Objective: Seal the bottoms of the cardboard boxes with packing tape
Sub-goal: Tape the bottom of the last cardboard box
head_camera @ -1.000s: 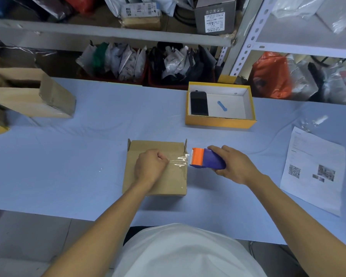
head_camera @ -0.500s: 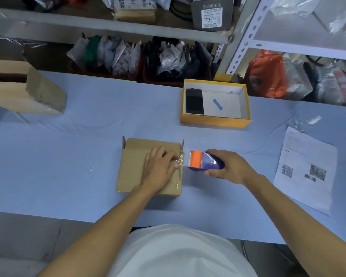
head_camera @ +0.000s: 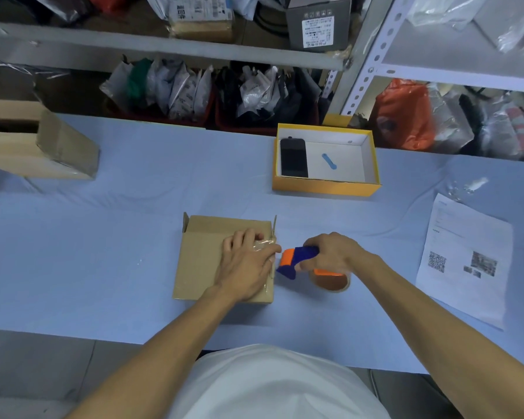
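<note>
cardboard box (head_camera: 203, 255) bottom-up on blue tabletop (head_camera: 103, 267), mid-front | left hand (head_camera: 248, 264) flat on box, fingers straight, pressed clear tape (head_camera: 265, 244) at right edge | right hand (head_camera: 335, 252) grip clamped round tape dispenser (head_camera: 300, 258), just right of box | yellow box (head_camera: 324, 187) behind, paper sheet (head_camera: 463, 261) far right

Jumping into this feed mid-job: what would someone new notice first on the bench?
First, the two hands at the near centre: the left hand lies flat on the small cardboard box, pressing clear tape at its right edge, while the right hand grips the orange-and-blue tape dispenser just beside the box. Behind them stands an open yellow box holding a dark phone; a printed sheet lies to the right.
</note>
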### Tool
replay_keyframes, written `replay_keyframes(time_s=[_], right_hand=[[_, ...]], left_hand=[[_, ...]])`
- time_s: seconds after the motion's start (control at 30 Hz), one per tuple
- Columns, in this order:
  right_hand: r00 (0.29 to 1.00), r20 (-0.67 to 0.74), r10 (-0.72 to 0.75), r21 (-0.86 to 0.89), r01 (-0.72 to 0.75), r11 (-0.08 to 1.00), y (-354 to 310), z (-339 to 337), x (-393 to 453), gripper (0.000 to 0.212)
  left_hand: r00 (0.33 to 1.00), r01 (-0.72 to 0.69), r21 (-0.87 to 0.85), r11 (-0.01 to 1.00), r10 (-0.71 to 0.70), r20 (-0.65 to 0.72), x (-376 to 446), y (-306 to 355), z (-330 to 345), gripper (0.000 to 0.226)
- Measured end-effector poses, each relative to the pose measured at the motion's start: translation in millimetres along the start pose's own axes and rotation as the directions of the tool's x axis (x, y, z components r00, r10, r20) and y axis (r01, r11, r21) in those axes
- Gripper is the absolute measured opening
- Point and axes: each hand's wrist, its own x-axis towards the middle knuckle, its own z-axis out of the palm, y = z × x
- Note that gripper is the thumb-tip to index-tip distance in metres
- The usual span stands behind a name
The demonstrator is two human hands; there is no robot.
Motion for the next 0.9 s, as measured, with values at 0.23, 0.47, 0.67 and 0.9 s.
replay_keyframes(time_s=[0.23,0.47,0.67,0.9], right_hand=[[0.953,-0.303,0.026,0.224,0.044,0.974,23.0,14.8,-28.8,0.053],[0.903,-0.415,-0.108,0.314,0.254,0.915,14.4,21.8,-56.1,0.045],[0.868,-0.430,-0.248,0.251,0.378,0.891,-5.8,22.6,-68.7,0.052],[0.855,-0.442,-0.271,0.216,0.395,0.893,-13.4,25.3,-71.2,0.063]], left_hand=[[0.996,-0.054,-0.050,0.997,0.057,0.063,1.6,1.1,0.3,0.013],[0.974,0.195,-0.680,0.707,-0.220,0.050,-1.2,1.6,-27.8,0.019],[0.867,0.494,-0.809,0.318,-0.250,0.431,-1.0,12.6,-41.7,0.017],[0.784,0.605,-0.779,0.166,-0.295,0.546,-7.8,8.4,-55.1,0.015]])
